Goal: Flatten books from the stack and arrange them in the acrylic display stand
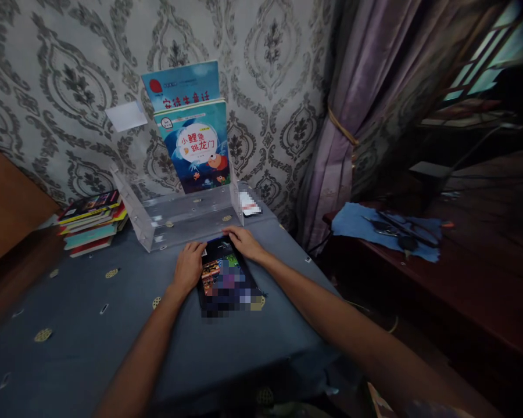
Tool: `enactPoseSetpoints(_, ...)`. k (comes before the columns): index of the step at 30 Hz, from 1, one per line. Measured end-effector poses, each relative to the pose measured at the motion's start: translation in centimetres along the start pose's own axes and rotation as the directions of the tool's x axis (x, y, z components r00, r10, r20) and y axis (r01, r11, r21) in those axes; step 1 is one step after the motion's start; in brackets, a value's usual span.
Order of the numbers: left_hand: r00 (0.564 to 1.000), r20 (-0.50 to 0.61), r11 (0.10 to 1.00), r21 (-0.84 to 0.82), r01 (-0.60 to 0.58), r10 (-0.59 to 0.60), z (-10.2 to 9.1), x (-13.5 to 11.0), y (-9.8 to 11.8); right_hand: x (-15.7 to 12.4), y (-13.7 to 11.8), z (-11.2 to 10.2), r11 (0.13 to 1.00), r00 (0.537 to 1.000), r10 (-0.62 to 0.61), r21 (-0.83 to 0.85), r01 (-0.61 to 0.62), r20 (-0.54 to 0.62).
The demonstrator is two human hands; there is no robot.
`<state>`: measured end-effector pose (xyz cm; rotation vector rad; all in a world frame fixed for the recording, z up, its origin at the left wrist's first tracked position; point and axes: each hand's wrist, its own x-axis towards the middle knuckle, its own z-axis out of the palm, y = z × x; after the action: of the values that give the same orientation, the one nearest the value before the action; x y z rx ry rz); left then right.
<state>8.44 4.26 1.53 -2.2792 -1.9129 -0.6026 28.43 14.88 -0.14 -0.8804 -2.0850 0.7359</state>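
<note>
Two hands (189, 267) (246, 244) gripping dark book (225, 277), upright blue book (194, 146) behind titled 小鲤鱼跳龙门

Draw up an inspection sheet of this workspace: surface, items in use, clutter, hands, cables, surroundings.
Surface: table with a grey-blue patterned cloth.
Job's things: dark book lying flat, partly pixelated; clear rack behind it, with blue books upright at its back.
Clutter: stack of books left of the rack; partly pixelated white item to its right.
Hands: left hand at the dark book's upper left edge; right hand at its upper right corner.
Cables: thin yellowish line beyond the table's right edge, possibly a cord.
Surroundings: patterned wall, tied-back purple curtain, blue cloth on a dark red bench.
</note>
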Motion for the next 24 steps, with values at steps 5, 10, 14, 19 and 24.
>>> enactPoseSetpoints(5, 1.000, 0.014, 1.000, -0.023, 0.002, -0.002, 0.2, 0.1, -0.1, -0.3, -0.4, 0.1, 0.998, 1.000, -0.020, -0.063, 0.020, 0.011)
enactPoseSetpoints(10, 0.999, 0.045, 0.999, 0.041, 0.000, -0.001, -0.4, 1.0, 0.6, -0.6, -0.7, 0.1, 0.993, 0.999, -0.035, -0.114, 0.036, 0.019)
enactPoseSetpoints(14, 0.996, 0.055, 0.998, -0.022, -0.065, 0.066, 0.2, 2.2, 1.7, -0.6, -0.9, 0.2, 0.989, 0.999, -0.029, -0.146, 0.032, 0.025)
enactPoseSetpoints(19, 0.987, -0.001, 0.979, -0.131, -0.157, 0.158, 2.2, 3.0, 2.2, -1.0, -1.4, 0.3, 0.985, 0.999, -0.041, -0.169, 0.046, 0.035)
enactPoseSetpoints(24, 0.985, -0.027, 0.977, -0.128, -0.172, 0.170, 2.8, 2.7, 1.6, -2.1, -1.8, 0.4, 0.970, 0.991, -0.120, -0.204, 0.131, 0.061)
